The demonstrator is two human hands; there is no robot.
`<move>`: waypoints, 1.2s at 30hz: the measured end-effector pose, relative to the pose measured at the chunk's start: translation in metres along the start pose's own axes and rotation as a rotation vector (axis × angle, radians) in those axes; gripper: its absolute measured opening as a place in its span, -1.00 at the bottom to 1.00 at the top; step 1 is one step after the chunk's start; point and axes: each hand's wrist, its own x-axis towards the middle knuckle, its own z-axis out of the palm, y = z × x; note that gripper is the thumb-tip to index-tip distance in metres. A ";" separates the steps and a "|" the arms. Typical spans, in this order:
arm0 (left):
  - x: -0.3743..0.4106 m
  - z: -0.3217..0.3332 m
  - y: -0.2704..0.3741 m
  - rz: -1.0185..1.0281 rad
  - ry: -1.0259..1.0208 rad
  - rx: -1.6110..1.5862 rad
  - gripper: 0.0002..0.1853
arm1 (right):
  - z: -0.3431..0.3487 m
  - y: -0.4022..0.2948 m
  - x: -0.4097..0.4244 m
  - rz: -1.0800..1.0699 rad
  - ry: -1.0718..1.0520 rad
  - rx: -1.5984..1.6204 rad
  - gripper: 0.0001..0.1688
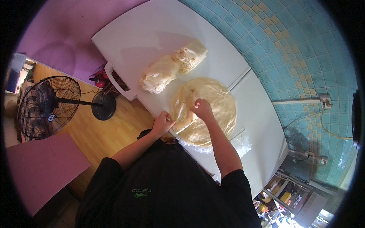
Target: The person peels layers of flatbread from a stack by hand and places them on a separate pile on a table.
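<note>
A stack of thin, round, pale yellow sheets point(219, 111), like bean curd skins or flatbread, lies on a white worktop with clear plastic film showing under its near edge. My left hand point(163, 123) pinches the edge of the top sheet at the left side of the stack. With its fingers curled, my right hand point(202, 109) grips another part of that sheet over the middle of the stack, and the sheet is partly lifted and folded between both hands. Beyond the stack lie a folded bundle of similar sheets point(161, 74) and a second folded bundle point(191, 55), side by side and touching.
A clear plastic bag point(241, 144) lies right of the stack. The white worktop point(137, 31) has a handle-like rail on its left edge. A black pedestal fan point(50, 107) stands on the wooden floor at left. A blue tiled wall point(262, 54) borders the far right side.
</note>
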 end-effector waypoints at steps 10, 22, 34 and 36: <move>0.009 -0.001 -0.020 -0.216 -0.175 -0.174 -0.44 | 0.053 -0.077 -0.093 -0.315 -0.141 -0.078 -0.66; 0.002 0.006 -0.028 -0.226 -0.149 -0.350 -0.67 | 0.096 -0.017 -0.048 0.095 -0.065 0.075 -0.36; 0.017 -0.062 0.081 -0.030 -0.502 -0.960 -0.59 | -0.048 -0.136 -0.064 0.084 -0.267 0.962 -0.59; 0.042 -0.063 0.116 0.023 -0.421 -0.807 -0.60 | -0.080 -0.138 -0.076 0.119 -0.215 1.059 -0.62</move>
